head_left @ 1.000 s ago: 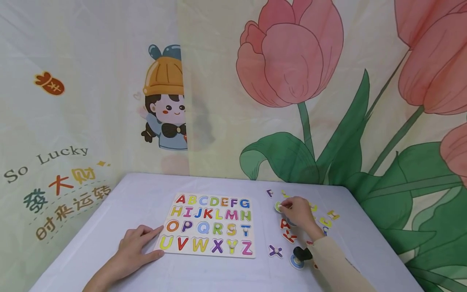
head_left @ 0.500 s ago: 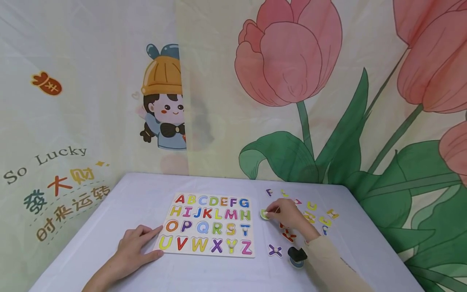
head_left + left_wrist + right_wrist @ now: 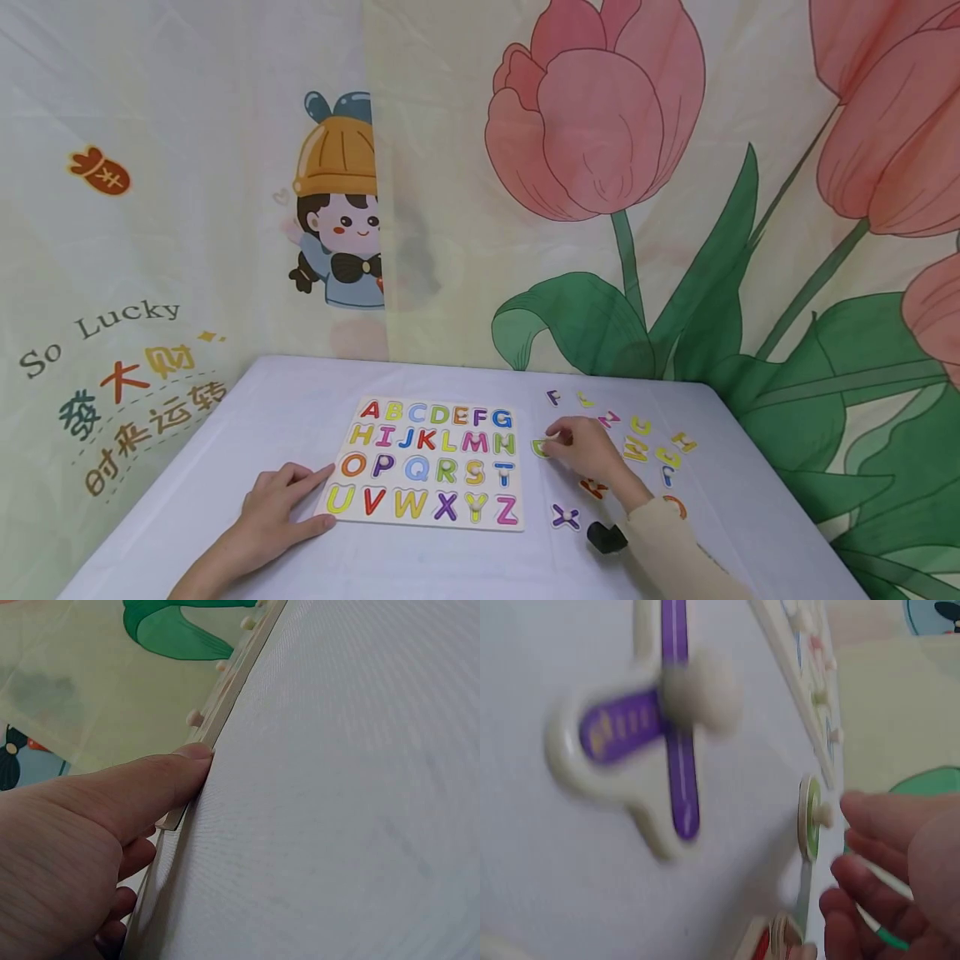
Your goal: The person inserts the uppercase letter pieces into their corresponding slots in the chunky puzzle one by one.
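My left hand (image 3: 281,517) lies at the left edge of the wooden alphabet board (image 3: 427,517), fingers extended. In the left wrist view its thumb (image 3: 161,784) presses against the board's edge. Right of the board, my right hand (image 3: 588,454) is over the table beside a light green letter piece (image 3: 538,448). In the right wrist view, the thumb (image 3: 874,814) stands slightly apart from the knob of this green piece (image 3: 811,832), and the hand's fingers are loosely bent. A purple X piece (image 3: 566,517) lies nearer the front; a blurred purple piece (image 3: 679,772) fills the wrist view's foreground.
Several loose letter pieces lie around the right hand, including a purple F (image 3: 553,397), a yellow H (image 3: 684,442) and a red K (image 3: 592,488). A black device (image 3: 606,537) sits at the right wrist. Some board letters carry knobs. A printed curtain (image 3: 450,250) hangs behind the table.
My right hand has moved left, bringing the green letter piece closer to the board, and its thumb is now apart from the knob. My left hand has stayed at the board's edge.
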A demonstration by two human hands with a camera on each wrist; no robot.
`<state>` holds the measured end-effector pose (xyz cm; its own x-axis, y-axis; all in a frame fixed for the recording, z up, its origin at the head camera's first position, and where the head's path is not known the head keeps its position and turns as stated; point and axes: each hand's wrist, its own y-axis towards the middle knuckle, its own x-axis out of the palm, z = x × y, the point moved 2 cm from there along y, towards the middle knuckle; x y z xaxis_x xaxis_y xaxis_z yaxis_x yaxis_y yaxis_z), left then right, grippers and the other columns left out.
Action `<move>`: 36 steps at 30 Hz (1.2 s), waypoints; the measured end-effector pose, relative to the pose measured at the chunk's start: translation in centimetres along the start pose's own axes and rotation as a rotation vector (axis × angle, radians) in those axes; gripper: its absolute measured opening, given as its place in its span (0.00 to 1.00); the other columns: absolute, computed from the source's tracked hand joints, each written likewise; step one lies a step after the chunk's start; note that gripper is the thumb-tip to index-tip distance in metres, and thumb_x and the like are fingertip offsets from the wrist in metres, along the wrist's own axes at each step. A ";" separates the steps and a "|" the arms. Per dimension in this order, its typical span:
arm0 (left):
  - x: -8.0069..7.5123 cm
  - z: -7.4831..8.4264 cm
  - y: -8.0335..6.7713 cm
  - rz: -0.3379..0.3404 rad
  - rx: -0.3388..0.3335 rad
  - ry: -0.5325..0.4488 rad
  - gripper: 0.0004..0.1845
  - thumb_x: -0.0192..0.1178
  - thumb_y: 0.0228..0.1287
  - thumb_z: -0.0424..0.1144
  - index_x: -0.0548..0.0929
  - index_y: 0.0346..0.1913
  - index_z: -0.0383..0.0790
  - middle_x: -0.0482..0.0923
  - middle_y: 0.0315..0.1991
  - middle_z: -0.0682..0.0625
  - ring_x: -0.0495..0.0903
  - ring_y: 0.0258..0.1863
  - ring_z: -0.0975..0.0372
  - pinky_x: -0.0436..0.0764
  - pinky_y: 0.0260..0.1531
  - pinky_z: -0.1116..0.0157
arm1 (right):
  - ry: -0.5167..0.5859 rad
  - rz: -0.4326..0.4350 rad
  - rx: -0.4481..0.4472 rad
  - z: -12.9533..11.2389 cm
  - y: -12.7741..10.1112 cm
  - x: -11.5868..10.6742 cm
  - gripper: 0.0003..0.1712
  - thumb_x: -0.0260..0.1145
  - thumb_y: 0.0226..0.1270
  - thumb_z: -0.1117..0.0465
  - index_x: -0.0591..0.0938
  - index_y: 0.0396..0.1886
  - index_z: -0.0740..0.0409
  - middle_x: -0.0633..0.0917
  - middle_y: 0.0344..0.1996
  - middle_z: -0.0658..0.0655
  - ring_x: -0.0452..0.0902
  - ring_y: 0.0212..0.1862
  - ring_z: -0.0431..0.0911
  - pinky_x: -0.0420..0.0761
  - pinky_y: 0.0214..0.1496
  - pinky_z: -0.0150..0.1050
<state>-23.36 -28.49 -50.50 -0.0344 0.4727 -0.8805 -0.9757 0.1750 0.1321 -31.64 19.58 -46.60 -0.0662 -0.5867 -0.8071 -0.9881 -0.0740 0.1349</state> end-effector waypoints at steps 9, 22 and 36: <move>0.0 0.1 0.0 -0.009 -0.009 0.000 0.45 0.76 0.57 0.65 0.79 0.74 0.45 0.73 0.52 0.53 0.65 0.52 0.54 0.66 0.48 0.54 | 0.037 0.141 0.113 -1.2 -1.4 0.9 0.08 0.79 0.66 0.59 0.88 0.36 0.58 0.81 0.26 0.52 0.75 0.32 0.45 0.76 0.33 0.37; -0.2 0.3 -0.1 -0.027 -0.032 -0.008 0.46 0.76 0.57 0.65 0.79 0.74 0.45 0.73 0.53 0.51 0.65 0.52 0.53 0.66 0.48 0.54 | -0.004 0.146 0.119 -1.3 -1.0 1.7 0.09 0.80 0.64 0.59 0.88 0.32 0.58 0.80 0.25 0.51 0.75 0.33 0.46 0.77 0.36 0.39; -0.2 0.3 -0.1 -0.013 -0.019 -0.004 0.46 0.75 0.56 0.66 0.79 0.74 0.45 0.73 0.53 0.52 0.65 0.52 0.54 0.66 0.48 0.54 | 0.003 0.120 0.025 -2.0 -0.5 1.1 0.05 0.80 0.65 0.61 0.91 0.37 0.57 0.84 0.30 0.50 0.75 0.37 0.45 0.79 0.40 0.38</move>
<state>-23.18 -28.36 -50.17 -0.0208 0.4744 -0.8801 -0.9801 0.1644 0.1117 -30.97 17.31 -46.41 -0.1836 -0.5925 -0.7844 -0.9762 0.0166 0.2160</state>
